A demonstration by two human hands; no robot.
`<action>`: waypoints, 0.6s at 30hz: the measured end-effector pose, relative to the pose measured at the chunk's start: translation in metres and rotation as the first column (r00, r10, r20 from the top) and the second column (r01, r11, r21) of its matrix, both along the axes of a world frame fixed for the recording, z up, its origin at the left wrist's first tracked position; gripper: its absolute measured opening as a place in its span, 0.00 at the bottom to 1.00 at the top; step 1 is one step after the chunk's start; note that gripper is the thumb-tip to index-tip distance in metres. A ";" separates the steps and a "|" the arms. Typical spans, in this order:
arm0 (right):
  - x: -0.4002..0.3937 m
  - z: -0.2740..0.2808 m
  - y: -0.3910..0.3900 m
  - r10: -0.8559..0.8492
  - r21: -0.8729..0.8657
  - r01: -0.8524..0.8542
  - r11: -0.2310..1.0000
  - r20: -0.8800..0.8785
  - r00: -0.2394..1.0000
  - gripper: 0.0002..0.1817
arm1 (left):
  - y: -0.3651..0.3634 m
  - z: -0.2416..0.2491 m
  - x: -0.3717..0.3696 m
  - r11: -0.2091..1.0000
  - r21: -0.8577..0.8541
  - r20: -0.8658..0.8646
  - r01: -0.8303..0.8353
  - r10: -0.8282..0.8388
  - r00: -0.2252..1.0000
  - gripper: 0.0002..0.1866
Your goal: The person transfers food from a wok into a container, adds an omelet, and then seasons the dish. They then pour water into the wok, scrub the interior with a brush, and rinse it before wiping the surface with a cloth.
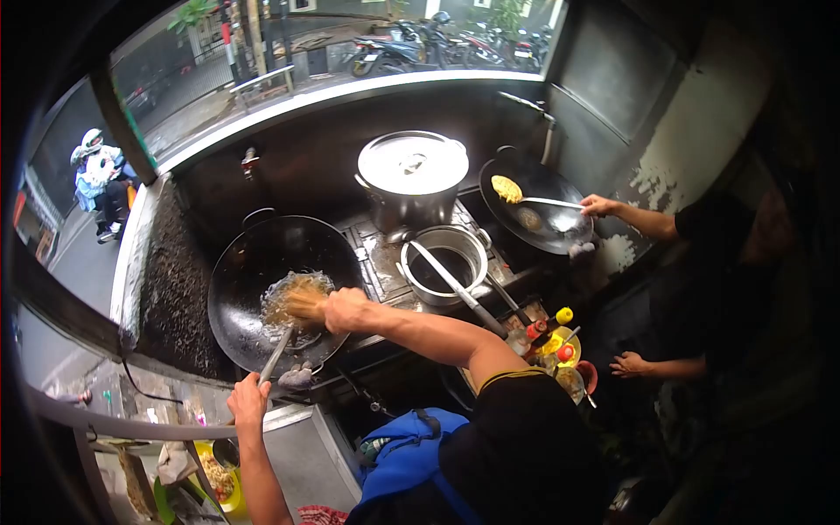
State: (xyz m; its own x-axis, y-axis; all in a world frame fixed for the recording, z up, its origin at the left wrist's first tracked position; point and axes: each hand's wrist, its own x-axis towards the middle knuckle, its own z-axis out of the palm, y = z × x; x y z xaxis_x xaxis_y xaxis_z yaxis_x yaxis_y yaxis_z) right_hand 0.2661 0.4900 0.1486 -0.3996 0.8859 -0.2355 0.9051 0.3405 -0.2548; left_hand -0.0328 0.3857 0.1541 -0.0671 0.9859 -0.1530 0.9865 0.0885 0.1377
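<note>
My left hand (249, 401) is closed round the handle of a metal spatula (278, 353), whose far end reaches into the left wok (236, 289). A brush-like bundle of brown bristles (304, 300) is held in my right hand (346, 311), over the bubbling liquid in the middle of that wok. The bristle tips and the spatula's end are close together, and motion blurs the bristles. A folded grey cloth (297, 377) sits at the wok's near rim.
Behind stands a large lidded pot (416, 197), with a smaller open pot (409, 273) and ladle before it. At right, a co-worker's hand (598, 206) holds a ladle with yellow food over another wok (560, 229). Sauce bottles (535, 330) stand nearer.
</note>
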 end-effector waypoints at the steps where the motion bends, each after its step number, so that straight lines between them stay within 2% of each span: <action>1: -0.002 -0.006 -0.007 0.071 0.003 -0.071 0.997 -0.010 0.997 0.18 | 0.001 0.002 0.002 1.000 0.000 -0.005 0.019 -0.019 1.000 0.19; 3: -0.002 -0.037 -0.010 0.079 -0.098 -0.082 0.992 -0.039 0.996 0.20 | 0.000 0.006 0.002 0.999 -0.030 -0.011 0.036 -0.037 0.999 0.19; 4: -0.002 -0.049 -0.004 -0.016 -0.090 0.021 0.996 0.051 0.999 0.19 | -0.002 0.007 0.002 0.999 -0.014 -0.018 0.043 -0.043 0.999 0.19; 5: 0.003 -0.061 0.009 -0.039 -0.029 0.039 0.999 -0.013 0.999 0.15 | -0.003 0.008 0.002 0.999 -0.014 -0.026 0.043 -0.043 0.999 0.19; 7: -0.001 -0.038 0.018 -0.080 -0.018 0.080 0.997 -0.042 0.996 0.12 | -0.003 0.007 0.003 0.999 -0.027 0.006 0.028 -0.028 1.000 0.19; 9: -0.007 -0.038 0.014 -0.100 -0.032 0.097 0.995 -0.112 0.989 0.11 | -0.003 0.007 0.005 0.999 -0.014 -0.009 0.044 -0.044 0.999 0.19; 11: -0.013 -0.041 -0.001 0.054 0.079 -0.044 0.996 -0.131 0.990 0.12 | -0.004 0.009 0.005 0.999 0.005 -0.019 0.045 -0.045 0.999 0.19; 13: -0.008 -0.059 -0.007 0.094 0.030 -0.090 0.995 -0.149 0.984 0.12 | -0.010 0.009 0.001 0.999 -0.027 -0.021 0.037 -0.038 0.999 0.19; 15: 0.001 -0.048 0.007 -0.106 0.075 0.113 0.991 -0.083 0.991 0.12 | -0.002 0.013 0.004 0.998 -0.051 -0.006 0.022 -0.023 1.000 0.20; 16: -0.001 -0.047 0.015 -0.163 -0.013 0.162 0.987 -0.102 0.981 0.11 | -0.005 0.012 0.003 0.999 -0.003 -0.022 0.037 -0.037 0.999 0.20; 17: -0.004 -0.049 0.015 -0.176 0.066 0.188 0.980 -0.155 0.972 0.10 | -0.006 0.010 0.003 0.998 0.042 -0.040 0.056 -0.054 0.998 0.20; 18: -0.012 -0.052 0.010 -0.166 0.080 0.180 0.980 -0.154 0.974 0.10 | -0.004 0.009 0.002 0.999 -0.013 -0.043 0.044 -0.044 0.998 0.21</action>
